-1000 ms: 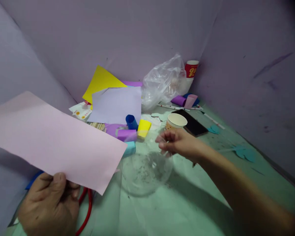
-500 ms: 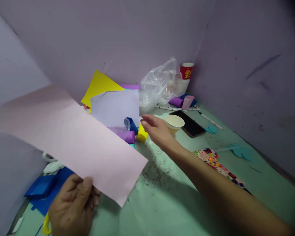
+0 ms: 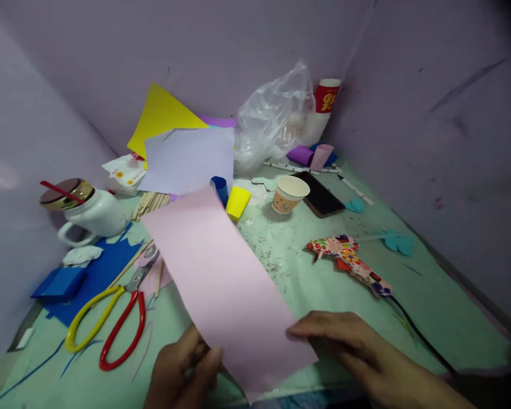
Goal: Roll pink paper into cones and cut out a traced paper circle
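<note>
A sheet of pink paper [image 3: 225,272] slants across the middle, its far end raised over the table. My left hand [image 3: 187,366] pinches its left edge near the close end, thumb on top. At the right edge, my right hand [image 3: 357,352] has its fingertips on the sheet, with the paper's edge between them; part of the grip is hidden. Left of the sheet lie scissors [image 3: 128,295] with one yellow and one red handle. Beyond the far end stand a yellow paper piece [image 3: 238,203] and a rolled blue paper piece [image 3: 220,190].
A floral glue gun [image 3: 353,261] with a cord lies at right. Behind it are a paper cup [image 3: 289,194] and a phone [image 3: 322,196]. A white mug [image 3: 100,216], wooden sticks [image 3: 151,204] and blue paper [image 3: 106,267] occupy the left. A plastic bag [image 3: 272,122] sits at the back.
The pink sheet has swung right and nearer, uncovering the scissors and mug. My right hand has come back from near the paper cup to the sheet's right edge.
</note>
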`<state>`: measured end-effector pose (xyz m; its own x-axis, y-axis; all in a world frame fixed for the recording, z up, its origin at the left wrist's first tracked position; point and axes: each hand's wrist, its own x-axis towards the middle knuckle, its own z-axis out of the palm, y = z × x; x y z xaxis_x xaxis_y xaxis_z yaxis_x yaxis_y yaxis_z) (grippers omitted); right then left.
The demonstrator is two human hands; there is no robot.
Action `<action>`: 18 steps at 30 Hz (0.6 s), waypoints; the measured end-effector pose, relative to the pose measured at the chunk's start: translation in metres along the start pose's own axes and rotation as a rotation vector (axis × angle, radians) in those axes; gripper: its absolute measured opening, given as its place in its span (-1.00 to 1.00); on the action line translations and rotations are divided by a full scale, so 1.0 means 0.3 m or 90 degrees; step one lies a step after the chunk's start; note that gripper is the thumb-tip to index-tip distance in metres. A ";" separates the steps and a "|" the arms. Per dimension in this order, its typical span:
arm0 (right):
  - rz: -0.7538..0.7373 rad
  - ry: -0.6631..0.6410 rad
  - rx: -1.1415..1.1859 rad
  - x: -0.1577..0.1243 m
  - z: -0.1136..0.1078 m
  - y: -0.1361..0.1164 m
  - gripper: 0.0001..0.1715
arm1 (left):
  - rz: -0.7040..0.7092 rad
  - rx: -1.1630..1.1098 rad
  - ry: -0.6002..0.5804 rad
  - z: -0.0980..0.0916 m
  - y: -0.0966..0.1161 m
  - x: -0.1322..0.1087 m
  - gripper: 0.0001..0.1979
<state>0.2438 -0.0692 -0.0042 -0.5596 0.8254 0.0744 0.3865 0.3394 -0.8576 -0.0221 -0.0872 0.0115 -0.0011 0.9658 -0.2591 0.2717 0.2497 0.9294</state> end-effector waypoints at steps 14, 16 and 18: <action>0.017 0.095 0.034 0.055 0.079 0.060 -0.53 | 0.534 0.604 -0.054 0.058 -0.026 0.030 -0.53; 0.030 0.090 0.038 0.054 0.076 0.059 -0.55 | 0.527 0.651 -0.111 0.071 -0.056 0.023 -0.48; 0.045 0.094 0.004 0.050 0.072 0.056 -0.57 | 0.535 0.682 -0.105 0.076 -0.086 0.041 -0.52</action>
<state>0.2262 -0.0609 -0.0284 -0.4167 0.9048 0.0879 0.4157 0.2756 -0.8668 -0.0071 -0.0833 -0.0217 0.6252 0.7598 0.1785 0.7375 -0.6500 0.1834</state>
